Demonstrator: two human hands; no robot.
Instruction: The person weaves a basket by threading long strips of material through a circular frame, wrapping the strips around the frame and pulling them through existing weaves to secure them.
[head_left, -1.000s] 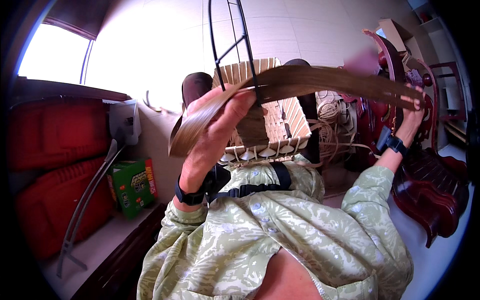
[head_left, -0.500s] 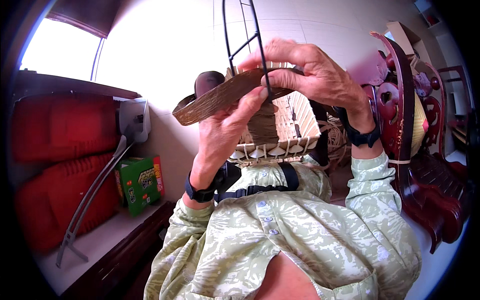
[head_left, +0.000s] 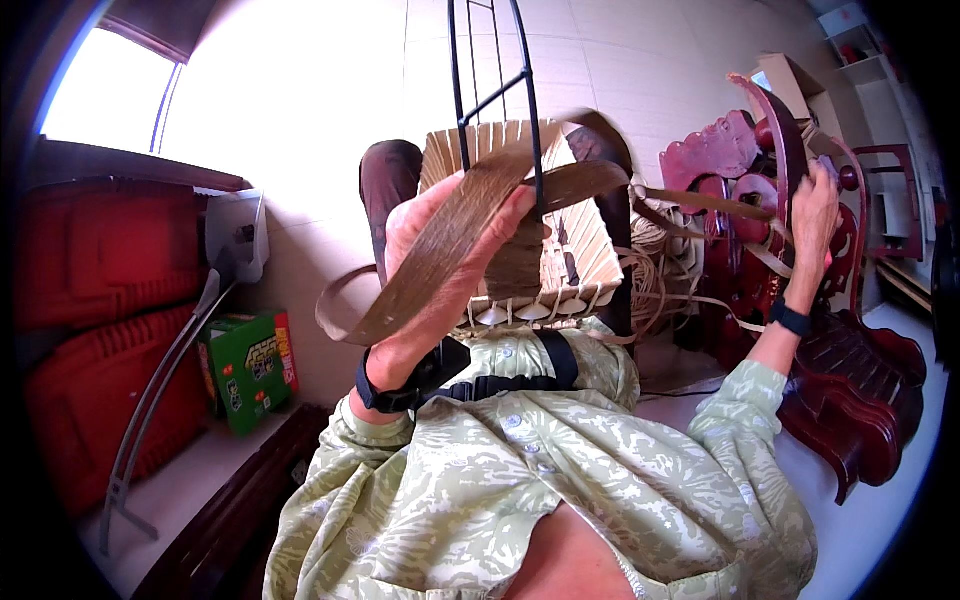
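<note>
My left hand (head_left: 440,250) grips a wide brown strip with a wood-like grain (head_left: 455,240), against a black metal frame (head_left: 525,75) that rises from the basket. The strip curls into a loop by my left wrist and bends over the frame's right side. From there a length of it stretches right toward the dark red chair. Beside the chair's upright, my right hand (head_left: 815,215) is raised with bent fingers; what lies in them is hidden. Under my left hand, in front of my belly, stands a pale woven basket (head_left: 585,245) with a brown woven part.
Coils of pale strips (head_left: 655,260) lie right of the basket, beside the carved dark red chair (head_left: 850,400). At left are red cushions (head_left: 110,260), a green box (head_left: 250,370) and a grey stand with a long curved leg (head_left: 165,400).
My right hand has left the frame and swung far right to the chair. A length of brown strip now stretches that way. My left hand stays at the frame, the strip now draped across it.
</note>
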